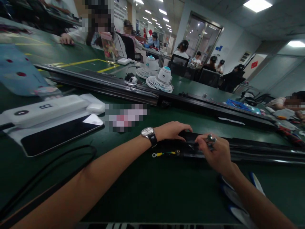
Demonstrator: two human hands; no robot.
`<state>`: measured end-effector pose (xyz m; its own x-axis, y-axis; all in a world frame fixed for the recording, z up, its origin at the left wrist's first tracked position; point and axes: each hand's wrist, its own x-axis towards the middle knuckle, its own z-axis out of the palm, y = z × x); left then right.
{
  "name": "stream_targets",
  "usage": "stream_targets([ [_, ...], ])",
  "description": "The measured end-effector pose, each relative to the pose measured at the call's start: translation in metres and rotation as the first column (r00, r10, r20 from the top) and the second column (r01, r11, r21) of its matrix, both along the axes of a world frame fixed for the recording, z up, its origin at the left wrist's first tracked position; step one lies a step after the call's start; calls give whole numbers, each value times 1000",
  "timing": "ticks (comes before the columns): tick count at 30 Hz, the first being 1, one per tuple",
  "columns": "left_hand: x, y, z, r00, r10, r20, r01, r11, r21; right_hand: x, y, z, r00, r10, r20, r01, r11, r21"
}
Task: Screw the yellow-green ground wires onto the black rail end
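Observation:
A long black bar (264,156) with a dark, glossy surface lies across the green table in front of me. My left hand (172,131), with a watch on its wrist, rests at the bar's left end, thumb and fingers bent round its upper edge. Just to the right, my right hand (216,152) wears a ring and pinches at the bar's top. What sits between those fingertips is too dark to make out. From the bar's near left end sticks a short yellow-green wire (166,153) with a ring terminal, touched by neither hand.
Blue-white gloves (234,194) lie partly under my right forearm. At left are a phone (63,135), a white power strip (45,109) and a black cable (47,171). Beyond, long black profiles (102,83) and two white fans (160,79) line the table; people sit farther back.

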<state>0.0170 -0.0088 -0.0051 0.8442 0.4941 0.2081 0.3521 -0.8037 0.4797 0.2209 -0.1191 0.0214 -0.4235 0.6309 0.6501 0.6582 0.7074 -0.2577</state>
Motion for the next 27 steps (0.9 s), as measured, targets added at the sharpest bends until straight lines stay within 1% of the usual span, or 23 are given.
stream_targets([
  [1,-1,0,1,1000,7,-5,-7,1000,0,-4,-2,2,997,81,17,-81,996,-25],
  [3,-3,-1,3,1000,7,-4,-7,1000,-3,-10,-3,5,967,237,90,-230,970,-83],
  [4,-4,-1,4,1000,2,3,-2,1000,-8,-11,-2,5,953,270,138,-258,961,-99],
  [5,-5,-2,4,1000,-3,11,3,1000,-13,-9,1,5,951,254,175,-242,966,-89],
  [6,-5,-2,5,1000,-2,18,2,1000,-18,-6,4,4,964,185,193,-177,982,-59],
  [7,-6,-2,5,1000,3,21,-3,1000,-19,-1,8,3,984,82,159,-82,997,-3],
  [8,-7,-3,5,1000,8,20,-8,1000,-17,5,12,2,996,-22,87,18,999,39],
  [9,-7,-3,4,1000,11,16,-11,1000,-12,10,15,1,996,-90,12,90,995,50],
  [10,-8,-4,4,1000,8,10,-8,1000,-6,14,16,1,993,-109,-43,110,993,33],
  [11,-8,-4,4,1000,4,5,-4,1000,-1,15,16,2,995,-72,-66,72,997,-6],
  [12,-8,-4,4,1000,1,2,-1,1000,2,14,14,3,998,9,-66,-13,998,-56],
  [13,-8,-4,3,1000,1,0,-1,1000,4,10,11,4,992,114,-54,-120,987,-111],
  [14,-8,-4,3,1000,4,-3,-4,1000,7,5,8,4,975,220,-39,-223,961,-161],
  [15,-8,-4,3,1000,10,-7,-10,1000,11,-1,6,5,954,300,-21,-298,933,-202],
  [16,-9,-3,3,1000,16,-12,-16,1000,16,-6,4,5,940,342,-3,-335,916,-219],
  [17,-10,-3,3,1000,18,-15,-18,1000,20,-9,3,4,938,346,20,-334,918,-212],
  [19,-11,-3,3,1000,8,-15,-8,1000,18,-9,3,3,963,268,33,-261,956,-132],
  [21,-13,-3,4,1000,-6,-6,6,1000,12,-2,5,3,987,152,-47,-153,988,-27],
  [23,-15,-3,4,1000,-21,3,21,1000,19,5,4,3,979,107,-176,-104,994,27],
  [24,-15,-3,4,1000,-27,4,27,999,28,7,3,4,970,121,-211,-119,993,21],
  [25,-15,-3,4,1000,-31,1,31,999,40,7,2,4,963,159,-216,-162,987,1],
  [27,-14,-3,3,999,-33,-12,34,997,67,3,-1,3,948,275,-157,-287,956,-56],
])
